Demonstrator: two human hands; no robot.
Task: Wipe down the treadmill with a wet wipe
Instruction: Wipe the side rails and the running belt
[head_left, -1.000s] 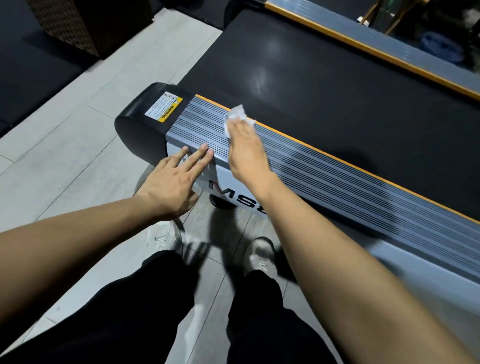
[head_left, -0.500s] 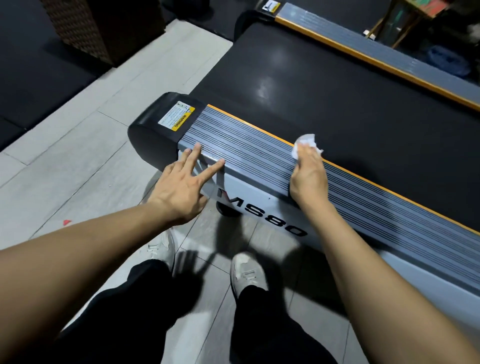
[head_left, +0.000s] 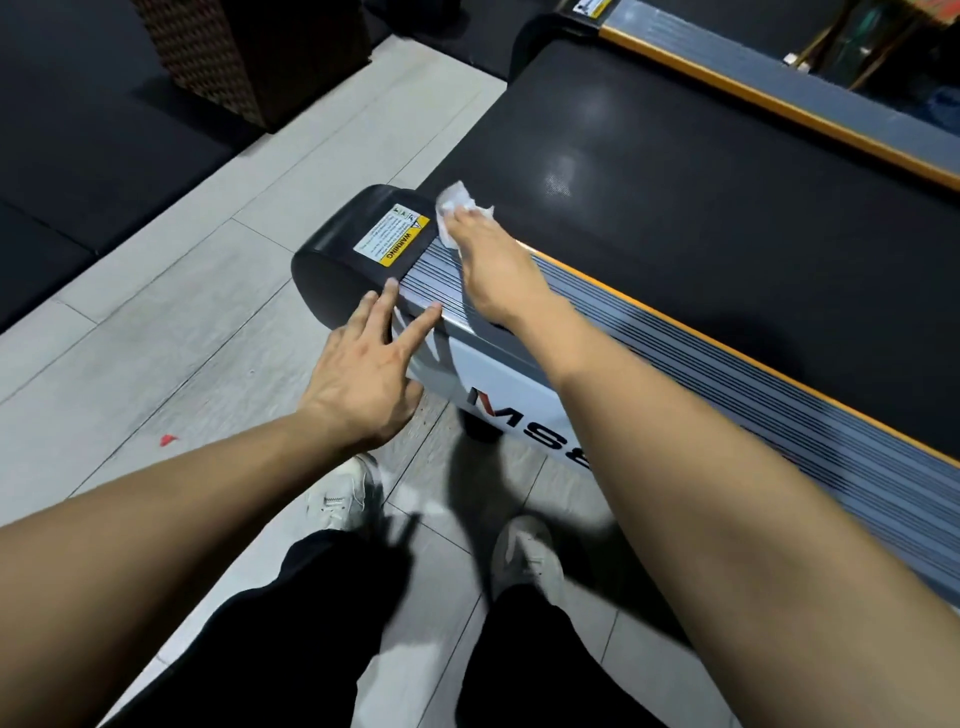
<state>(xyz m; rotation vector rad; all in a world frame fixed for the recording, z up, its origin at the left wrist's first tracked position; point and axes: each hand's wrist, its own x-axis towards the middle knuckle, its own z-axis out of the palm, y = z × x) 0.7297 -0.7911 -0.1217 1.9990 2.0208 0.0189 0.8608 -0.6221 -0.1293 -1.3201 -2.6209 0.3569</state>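
The treadmill has a black belt (head_left: 701, 218) and a grey ribbed side rail (head_left: 769, 384) with an orange edge. A black end cap (head_left: 332, 260) with a yellow warning sticker closes the rail's near end. My right hand (head_left: 493, 265) presses a white wet wipe (head_left: 457, 205) onto the rail right beside the end cap, fingers stretched over it. My left hand (head_left: 369, 369) rests on the rail's outer edge with straight, spread fingers and holds nothing.
A dark wicker basket (head_left: 249, 57) stands on the floor at the back left beside black mats (head_left: 78, 145). Grey floor tiles (head_left: 171, 322) run along the treadmill. My two shoes (head_left: 343, 493) stand close to its side. The far rail (head_left: 779, 88) lies beyond the belt.
My right hand slid the wipe along the rail away from the end cap, then back up to it. My left hand stayed on the rail's edge.
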